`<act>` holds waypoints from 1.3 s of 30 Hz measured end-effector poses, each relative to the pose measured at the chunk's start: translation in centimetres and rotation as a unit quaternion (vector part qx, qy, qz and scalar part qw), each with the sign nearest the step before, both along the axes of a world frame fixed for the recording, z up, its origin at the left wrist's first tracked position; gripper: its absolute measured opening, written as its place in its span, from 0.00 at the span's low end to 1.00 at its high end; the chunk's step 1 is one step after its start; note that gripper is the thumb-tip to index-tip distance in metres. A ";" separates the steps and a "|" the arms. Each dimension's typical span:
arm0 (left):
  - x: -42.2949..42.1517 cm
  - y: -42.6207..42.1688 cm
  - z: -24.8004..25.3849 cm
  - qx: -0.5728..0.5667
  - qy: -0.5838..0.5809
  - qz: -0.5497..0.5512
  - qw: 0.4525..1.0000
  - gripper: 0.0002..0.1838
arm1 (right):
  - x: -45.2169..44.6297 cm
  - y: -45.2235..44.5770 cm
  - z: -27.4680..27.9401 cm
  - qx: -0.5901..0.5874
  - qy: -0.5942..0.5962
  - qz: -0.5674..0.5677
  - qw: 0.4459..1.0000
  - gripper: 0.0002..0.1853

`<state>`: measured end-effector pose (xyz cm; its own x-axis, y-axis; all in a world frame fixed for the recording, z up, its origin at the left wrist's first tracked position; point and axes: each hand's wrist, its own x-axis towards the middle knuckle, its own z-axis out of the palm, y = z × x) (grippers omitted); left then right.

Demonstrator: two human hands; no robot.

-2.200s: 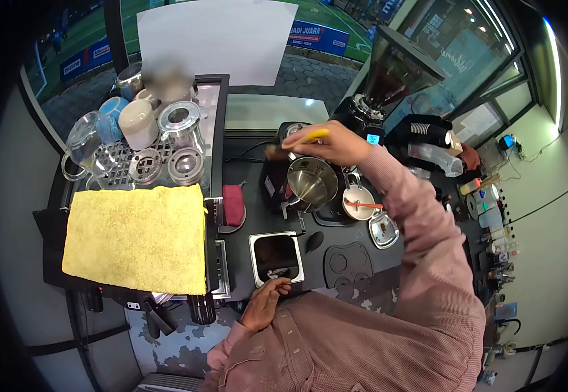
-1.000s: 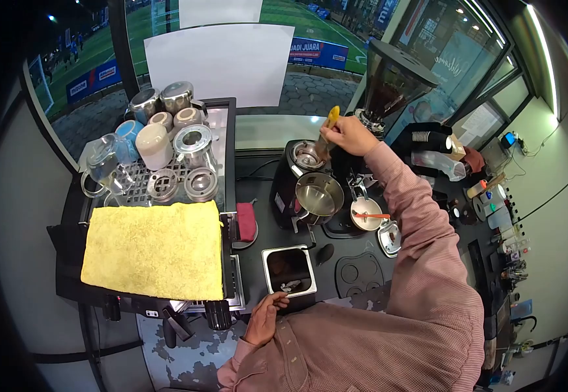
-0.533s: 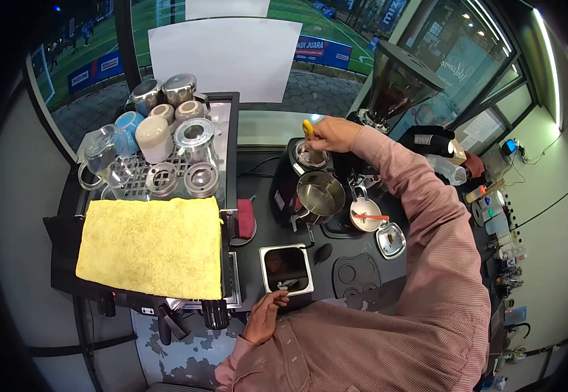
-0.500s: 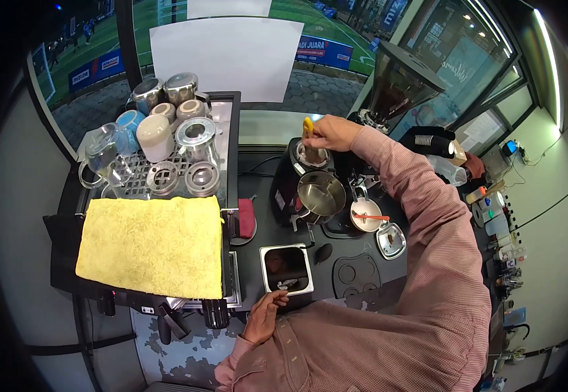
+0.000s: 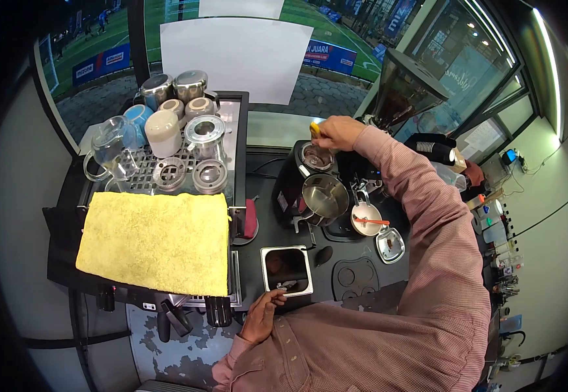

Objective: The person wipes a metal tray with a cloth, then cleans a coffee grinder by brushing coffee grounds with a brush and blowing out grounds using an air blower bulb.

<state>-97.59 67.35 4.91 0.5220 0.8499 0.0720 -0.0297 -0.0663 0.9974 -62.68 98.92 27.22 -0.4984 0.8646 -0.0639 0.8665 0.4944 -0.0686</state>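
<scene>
My right hand (image 5: pixel 337 134) is closed on a yellow-handled tool (image 5: pixel 315 129), with its lower end hidden. The hand is over the round open top (image 5: pixel 318 157) of a black coffee grinder (image 5: pixel 288 189). A shiny steel cup (image 5: pixel 325 196) sits against the front of this grinder. My left hand (image 5: pixel 261 315) lies at the front edge of a square steel container (image 5: pixel 286 249), its fingers stretched out by the rim and holding nothing that I can see. Inside the container's dark interior is a small pale piece near the front.
To the left, a yellow towel (image 5: pixel 153 243) covers the front of an espresso machine topped with cups and glass jugs (image 5: pixel 111 147). On the right are a white dish (image 5: pixel 366 219) with an orange spoon, a small metal tray (image 5: pixel 390 245), a black mat (image 5: pixel 356 277) and a second grinder's hopper (image 5: pixel 406 88).
The yellow handle sits lower and more tilted in my right hand, which has shifted slightly right. My left hand stays by the container. The whole view has shifted a little.
</scene>
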 end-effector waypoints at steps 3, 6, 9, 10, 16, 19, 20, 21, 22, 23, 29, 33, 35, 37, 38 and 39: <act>0.2 0.1 0.0 0.005 0.000 -0.004 1.000 0.39 | 0.3 0.4 0.2 -0.137 -0.005 0.011 0.990 0.17; 0.1 0.1 -0.1 0.007 0.000 -0.004 1.000 0.38 | 1.4 0.2 -0.3 -0.042 0.053 -0.004 0.998 0.17; 0.1 -0.1 -0.1 0.005 0.001 -0.004 1.000 0.39 | 2.0 0.1 0.9 -0.064 0.036 -0.044 0.996 0.16; 0.2 -0.1 -0.2 0.003 0.000 -0.003 1.000 0.39 | 2.4 0.3 1.1 -0.082 0.074 -0.030 0.993 0.17; 0.4 -0.4 -0.5 -0.005 0.012 -0.009 1.000 0.40 | 2.1 -0.7 -1.2 -0.031 0.225 -0.129 0.965 0.21; 0.7 -0.6 -0.8 -0.003 0.024 -0.006 1.000 0.40 | 3.4 -1.3 -2.3 -0.164 0.330 -0.104 0.924 0.23; 0.8 -0.7 -0.8 -0.006 0.026 -0.004 1.000 0.40 | 3.7 -1.2 -2.2 -0.162 0.335 -0.105 0.922 0.23; 0.9 -0.7 -0.8 -0.004 0.030 -0.007 1.000 0.40 | 3.7 -1.3 -1.9 -0.106 0.263 -0.143 0.948 0.22; 1.1 -0.7 -0.8 -0.004 0.031 -0.011 0.999 0.39 | 3.9 -1.5 -1.8 -0.050 0.188 -0.181 0.964 0.21; 1.1 -0.6 -0.8 -0.004 0.032 -0.016 0.999 0.39 | 4.1 -1.8 -2.6 -0.049 0.194 -0.184 0.962 0.21; 1.9 -0.6 -0.4 -0.006 0.034 -0.022 0.999 0.37 | 2.4 -3.2 -3.5 -0.014 0.237 -0.094 0.967 0.22; 2.3 -0.6 0.1 -0.003 0.045 -0.034 0.998 0.38 | 1.9 -1.5 -7.0 0.016 0.272 -0.094 0.957 0.21; 2.4 -0.7 0.2 -0.001 0.053 -0.035 0.998 0.39 | 0.6 -2.4 -4.0 0.007 0.192 -0.113 0.975 0.21; 2.2 -0.8 0.2 -0.002 0.052 -0.028 0.998 0.40 | 0.4 -1.8 -3.2 0.006 0.258 -0.098 0.961 0.21; 2.2 -1.0 0.1 -0.006 0.049 -0.024 0.999 0.41 | 0.1 -1.9 -3.3 0.044 0.271 -0.119 0.954 0.21; 2.1 -1.1 0.1 -0.006 0.049 -0.024 0.998 0.41 | 0.1 -2.0 -3.7 0.043 0.271 -0.119 0.954 0.21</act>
<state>-95.48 66.21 4.99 0.5656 0.8246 0.0079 0.0660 -0.0548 0.9963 -62.61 96.93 23.55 -0.2272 0.9476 0.2245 0.8035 0.3126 -0.5067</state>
